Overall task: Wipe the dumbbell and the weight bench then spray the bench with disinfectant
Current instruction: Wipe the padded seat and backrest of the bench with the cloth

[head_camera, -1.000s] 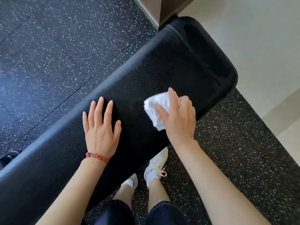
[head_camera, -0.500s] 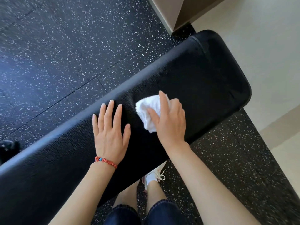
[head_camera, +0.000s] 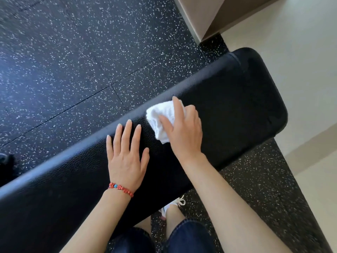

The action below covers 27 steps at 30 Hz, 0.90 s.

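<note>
Speckled floor point(head_camera: 73, 61), black bench point(head_camera: 237, 106) cut off leftward; left hand point(head_camera: 125, 159) flat, right hand point(head_camera: 184, 132) fingers grasping white cloth point(head_camera: 160, 121).

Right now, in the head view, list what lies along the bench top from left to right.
Bare bench padding → red bracelet → left hand flat on the pad → white cloth → right hand gripping the cloth → rounded bench end.

one bench point(head_camera: 228, 110), one cloth point(head_camera: 160, 121), two hands, one bracelet point(head_camera: 121, 189).
</note>
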Each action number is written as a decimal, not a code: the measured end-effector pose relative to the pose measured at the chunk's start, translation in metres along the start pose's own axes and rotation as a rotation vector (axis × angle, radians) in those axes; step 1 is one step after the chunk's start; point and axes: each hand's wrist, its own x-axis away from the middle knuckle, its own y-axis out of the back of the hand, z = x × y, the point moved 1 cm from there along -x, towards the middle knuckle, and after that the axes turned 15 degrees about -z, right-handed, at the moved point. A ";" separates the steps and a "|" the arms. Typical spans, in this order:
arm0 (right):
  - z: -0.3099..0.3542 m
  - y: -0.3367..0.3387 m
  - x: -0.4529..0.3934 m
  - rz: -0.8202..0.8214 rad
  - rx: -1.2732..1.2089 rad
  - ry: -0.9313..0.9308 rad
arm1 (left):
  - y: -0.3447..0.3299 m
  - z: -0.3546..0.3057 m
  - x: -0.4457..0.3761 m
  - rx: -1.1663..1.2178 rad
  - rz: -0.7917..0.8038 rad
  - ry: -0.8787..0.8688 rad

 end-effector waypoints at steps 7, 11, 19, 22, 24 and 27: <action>-0.047 0.013 -0.073 -0.038 0.103 -0.122 | 0.004 -0.015 -0.015 0.031 0.015 -0.005; -0.070 0.022 -0.108 -0.082 0.124 -0.279 | -0.005 -0.045 -0.039 0.096 0.025 -0.055; -0.119 0.048 -0.060 -0.075 0.065 -0.292 | -0.031 -0.109 -0.070 0.070 0.075 -0.091; -0.134 0.055 -0.064 -0.083 0.069 -0.270 | -0.036 -0.117 -0.071 0.016 0.075 -0.078; -0.135 0.052 -0.078 -0.086 0.051 -0.210 | -0.038 -0.118 -0.070 0.001 0.060 -0.072; -0.134 0.045 -0.120 -0.103 0.061 -0.169 | -0.038 -0.124 -0.069 -0.002 0.036 -0.024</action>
